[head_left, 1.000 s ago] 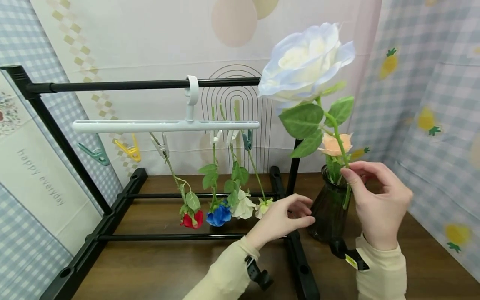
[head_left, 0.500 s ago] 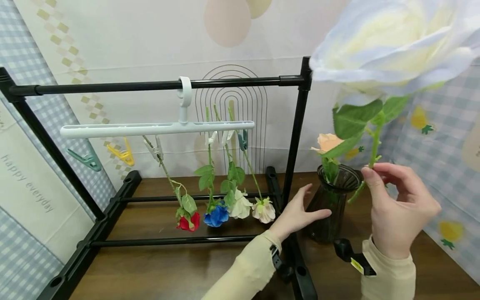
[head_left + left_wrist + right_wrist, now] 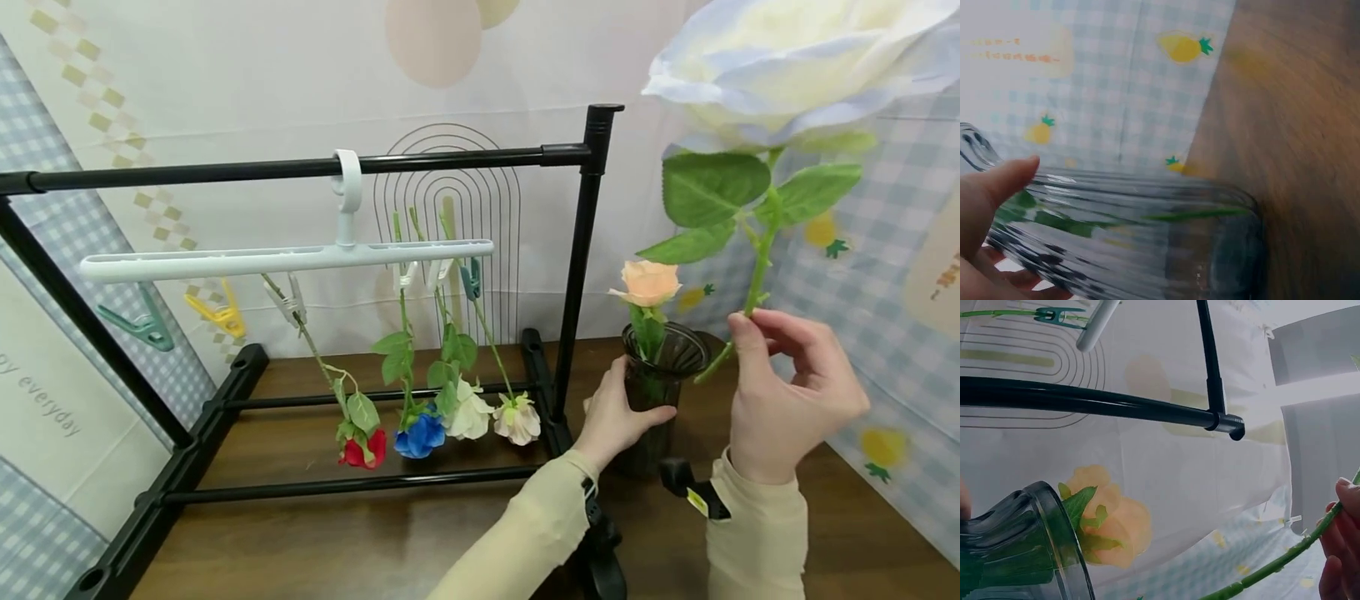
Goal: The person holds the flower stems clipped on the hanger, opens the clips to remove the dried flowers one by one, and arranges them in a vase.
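Note:
A large white rose with pale blue edges [image 3: 795, 79] is upright at the right of the head view, its bloom cut off by the frame. My right hand [image 3: 802, 396] pinches its green stem [image 3: 1279, 564] between thumb and fingertips. The stem's lower end hangs by the rim of a dark glass vase [image 3: 686, 358], apart from its opening as far as I can tell. Around the vase's left side curves my left hand [image 3: 618, 421], thumb in front and fingers behind; the left wrist view shows this grip [image 3: 997, 200]. A peach rose [image 3: 649, 283] stands in the vase.
Left of the vase stands a black rack [image 3: 442, 158]. From its bar hangs a white clip hanger [image 3: 292, 257], with a red rose [image 3: 363, 450], a blue rose [image 3: 420, 435] and two pale flowers clipped upside down. Green and yellow clips [image 3: 217, 312] hold nothing.
My left hand has moved right and come onto the vase. My right hand has drawn the white rose rightward and nearer, away from the vase. The head view has shifted slightly right.

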Demonstrator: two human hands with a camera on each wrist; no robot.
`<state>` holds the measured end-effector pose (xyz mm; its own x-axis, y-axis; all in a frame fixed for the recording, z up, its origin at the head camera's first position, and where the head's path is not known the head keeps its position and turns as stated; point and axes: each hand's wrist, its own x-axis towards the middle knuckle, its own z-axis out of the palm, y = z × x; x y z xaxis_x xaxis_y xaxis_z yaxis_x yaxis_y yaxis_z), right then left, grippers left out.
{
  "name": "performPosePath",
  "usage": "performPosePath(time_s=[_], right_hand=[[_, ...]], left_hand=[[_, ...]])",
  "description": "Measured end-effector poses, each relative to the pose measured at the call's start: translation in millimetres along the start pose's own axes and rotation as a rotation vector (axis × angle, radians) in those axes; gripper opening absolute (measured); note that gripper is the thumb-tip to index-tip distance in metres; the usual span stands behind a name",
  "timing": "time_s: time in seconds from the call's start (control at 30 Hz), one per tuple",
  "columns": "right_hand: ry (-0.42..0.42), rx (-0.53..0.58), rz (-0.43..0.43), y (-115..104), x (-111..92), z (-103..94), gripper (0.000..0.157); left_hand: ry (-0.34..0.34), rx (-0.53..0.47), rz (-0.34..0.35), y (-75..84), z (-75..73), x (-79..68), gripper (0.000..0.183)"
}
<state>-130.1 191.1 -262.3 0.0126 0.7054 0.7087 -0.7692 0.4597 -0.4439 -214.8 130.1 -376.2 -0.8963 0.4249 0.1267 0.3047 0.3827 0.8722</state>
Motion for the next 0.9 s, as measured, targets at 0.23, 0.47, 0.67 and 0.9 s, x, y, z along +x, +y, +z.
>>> performPosePath(time_s=[0.23,0.47,0.67,0.9], right_hand=[[0.033,-0.061,-0.014,6.3,-0.9,8.4,0.014],[-0.022,-0.142,-0.03,14.9,9.0,12.2,0.011],[-0.133,-0.194,-0.027,21.5,24.2,20.0,0.014],[-0.229,-0.258,-0.016,28.6,23.1,16.3,0.014]], left_hand=[[0.036,0.139,0.058,-1.5,-4.3,4.6,0.086],[0.037,0.135,0.065,-7.3,-0.4,2.1,0.084],[0.07,0.173,0.082,-7.3,-0.9,2.2,0.082],[0.048,0.131,0.058,-8.2,0.2,1.8,0.086]])
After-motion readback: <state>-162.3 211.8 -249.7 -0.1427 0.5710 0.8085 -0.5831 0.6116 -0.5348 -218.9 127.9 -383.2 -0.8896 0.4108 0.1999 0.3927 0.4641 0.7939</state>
